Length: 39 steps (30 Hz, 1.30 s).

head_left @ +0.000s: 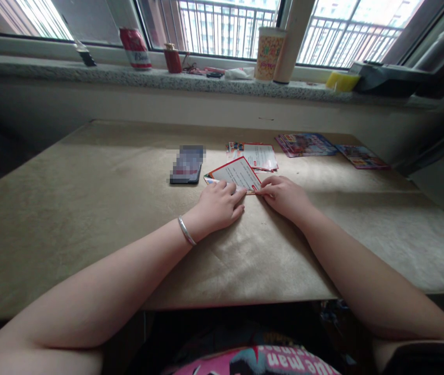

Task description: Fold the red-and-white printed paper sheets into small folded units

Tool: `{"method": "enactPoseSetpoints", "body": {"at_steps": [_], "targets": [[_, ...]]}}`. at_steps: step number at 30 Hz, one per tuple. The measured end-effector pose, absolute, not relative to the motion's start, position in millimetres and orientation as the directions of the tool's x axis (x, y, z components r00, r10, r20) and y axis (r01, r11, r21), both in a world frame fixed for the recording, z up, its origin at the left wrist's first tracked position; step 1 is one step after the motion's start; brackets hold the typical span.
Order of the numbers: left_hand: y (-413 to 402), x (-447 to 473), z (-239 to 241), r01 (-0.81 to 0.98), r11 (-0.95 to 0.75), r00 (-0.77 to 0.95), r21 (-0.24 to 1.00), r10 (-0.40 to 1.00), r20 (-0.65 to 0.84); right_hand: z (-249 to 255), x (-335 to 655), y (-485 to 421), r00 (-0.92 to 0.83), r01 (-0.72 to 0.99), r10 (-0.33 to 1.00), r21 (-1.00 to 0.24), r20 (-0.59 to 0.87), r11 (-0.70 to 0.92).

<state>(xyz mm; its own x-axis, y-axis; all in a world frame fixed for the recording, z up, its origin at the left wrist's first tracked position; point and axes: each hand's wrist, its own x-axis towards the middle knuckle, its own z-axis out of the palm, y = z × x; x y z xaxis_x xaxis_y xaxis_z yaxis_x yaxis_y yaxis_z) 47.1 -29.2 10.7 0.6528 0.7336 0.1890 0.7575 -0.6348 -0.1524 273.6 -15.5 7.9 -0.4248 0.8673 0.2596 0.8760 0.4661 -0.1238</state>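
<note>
A printed card (237, 172) with a red border and white text panel lies at a slant on the table, its near edge folded over. My left hand (222, 205), with a silver bangle at the wrist, rests flat along that near edge with fingers spread. On the card's right corner, the fingertips of my right hand (284, 195) pinch the paper. Just behind it sits a small pile of similar cards (263, 155). A phone (188, 164), its screen blurred out, lies to the left of the card.
Two groups of colourful cards, a larger stack (305, 145) and a smaller one (362, 156), lie at the back right of the table (89, 208). On the windowsill (100, 75) stand a red can (135, 49), a red bottle (172, 58), a paper cup (269, 54) and a yellow object (342, 81).
</note>
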Motion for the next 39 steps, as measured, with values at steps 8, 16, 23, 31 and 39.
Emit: {"method": "enactPoseSetpoints", "body": {"at_steps": [8, 16, 23, 31, 39], "targets": [[-29, 48, 11, 0.751, -0.643, 0.66, -0.148, 0.732, 0.171, 3, 291, -5, -0.427, 0.86, 0.88, -0.21, 0.208, 0.466], [-28, 46, 10, 0.747, -0.646, 0.664, -0.155, 0.727, 0.174, 6, 295, -5, -0.401, 0.877, 0.898, -0.208, 0.181, 0.433], [-27, 46, 9, 0.741, -0.653, 0.671, -0.152, 0.723, 0.164, 15, 299, -8, -0.357, 0.909, 0.924, -0.177, 0.135, 0.377], [-27, 46, 9, 0.741, -0.653, 0.672, -0.16, 0.721, 0.169, 21, 303, -12, -0.304, 0.939, 0.938, -0.115, 0.168, 0.325], [-28, 46, 8, 0.742, -0.651, 0.67, -0.16, 0.719, 0.185, 12, 275, -20, -0.501, 0.817, 0.796, -0.119, 0.34, 0.565]]}}
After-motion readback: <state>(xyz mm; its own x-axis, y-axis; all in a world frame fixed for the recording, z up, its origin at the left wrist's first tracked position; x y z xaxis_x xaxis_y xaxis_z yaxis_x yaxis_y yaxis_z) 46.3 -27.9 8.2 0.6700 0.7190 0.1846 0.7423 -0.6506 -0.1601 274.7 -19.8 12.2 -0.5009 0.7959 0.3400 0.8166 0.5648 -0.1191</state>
